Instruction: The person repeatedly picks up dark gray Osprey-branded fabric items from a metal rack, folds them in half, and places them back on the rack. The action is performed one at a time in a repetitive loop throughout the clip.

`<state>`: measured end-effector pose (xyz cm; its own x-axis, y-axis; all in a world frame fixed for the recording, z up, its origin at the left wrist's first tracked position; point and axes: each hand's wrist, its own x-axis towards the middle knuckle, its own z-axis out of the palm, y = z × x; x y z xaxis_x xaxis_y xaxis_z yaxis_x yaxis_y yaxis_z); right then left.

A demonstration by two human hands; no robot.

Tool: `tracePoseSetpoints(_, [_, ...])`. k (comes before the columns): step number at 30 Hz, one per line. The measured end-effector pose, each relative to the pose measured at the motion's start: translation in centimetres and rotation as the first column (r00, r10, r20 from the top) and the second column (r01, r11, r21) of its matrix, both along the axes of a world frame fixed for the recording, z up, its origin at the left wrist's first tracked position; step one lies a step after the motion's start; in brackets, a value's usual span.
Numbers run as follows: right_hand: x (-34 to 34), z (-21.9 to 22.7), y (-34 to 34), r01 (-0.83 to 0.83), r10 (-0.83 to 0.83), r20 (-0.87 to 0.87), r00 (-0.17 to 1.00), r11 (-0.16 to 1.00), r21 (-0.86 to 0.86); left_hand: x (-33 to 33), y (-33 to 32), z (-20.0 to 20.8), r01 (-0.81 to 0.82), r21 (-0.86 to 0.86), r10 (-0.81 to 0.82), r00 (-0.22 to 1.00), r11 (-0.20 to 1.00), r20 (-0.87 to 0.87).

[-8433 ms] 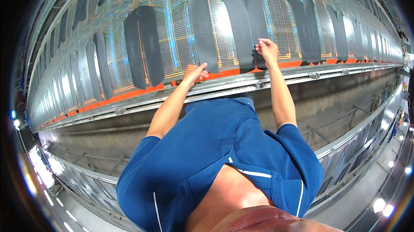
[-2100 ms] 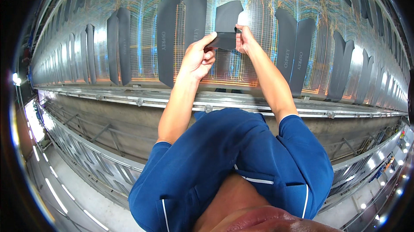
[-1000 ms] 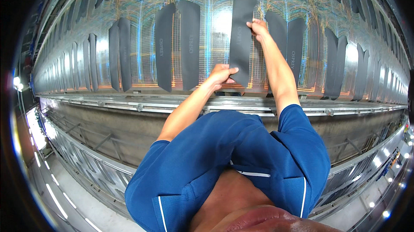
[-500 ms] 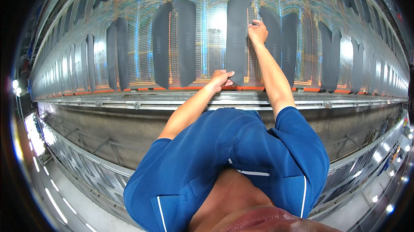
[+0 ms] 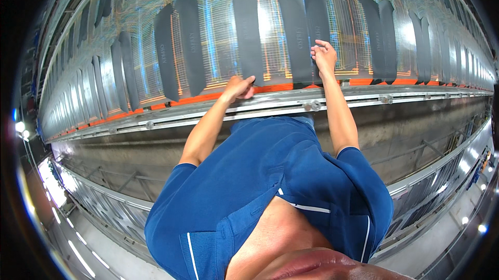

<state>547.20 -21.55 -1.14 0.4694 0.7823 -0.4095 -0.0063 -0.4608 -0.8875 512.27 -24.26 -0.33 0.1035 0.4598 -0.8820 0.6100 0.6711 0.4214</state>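
Note:
Long dark grey flat pieces of sheet material, some with faint lettering, lie upright in rows on a shiny surface covered in fine coloured lines. My left hand point(image 5: 240, 87) is at the near end of one grey piece point(image 5: 247, 30), its thumb over the lower edge and its fingers curled below. Farther right, my right hand point(image 5: 325, 57) hovers above or rests on the lower part of another grey piece point(image 5: 316, 12), fingers loosely bent and apart. Between the two hands lies a third grey piece point(image 5: 293, 33). Nothing shows in the right fingers.
An orange strip point(image 5: 208, 97) runs along the near edge of the lined surface. Below it is a metal rail point(image 5: 270, 103) with round fittings. More grey pieces point(image 5: 165, 51) lie to the left and right. Behind me stands another metal-framed structure point(image 5: 112, 197).
The view has swung so that the grey pieces shift left. My right hand has come back from the far part of a gap to the near part of a piece farther right. My left hand stays by its piece.

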Motion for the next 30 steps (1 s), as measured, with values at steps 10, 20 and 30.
tracePoseSetpoints(10, [11.9, -0.9, -3.6, -0.077, 0.055, -0.229, 0.972, 0.993, -0.091, 16.5, -4.5, 0.1, -0.082, 0.494, 0.138, 0.987, 0.866, -0.078])
tracePoseSetpoints(20, [12.8, 0.6, -1.0, -0.226, 0.191, -0.301, 0.934, 0.970, -0.085, 21.4, -1.5, -1.7, -0.462, 0.067, 0.457, 0.886, 0.884, 0.082])
tracePoseSetpoints(30, [10.0, -0.7, -0.3, -0.291, 0.205, -0.353, 0.913, 0.933, -0.210, 21.2, 5.5, 3.1, -0.599, -0.293, 0.667, 0.664, 0.745, 0.339])
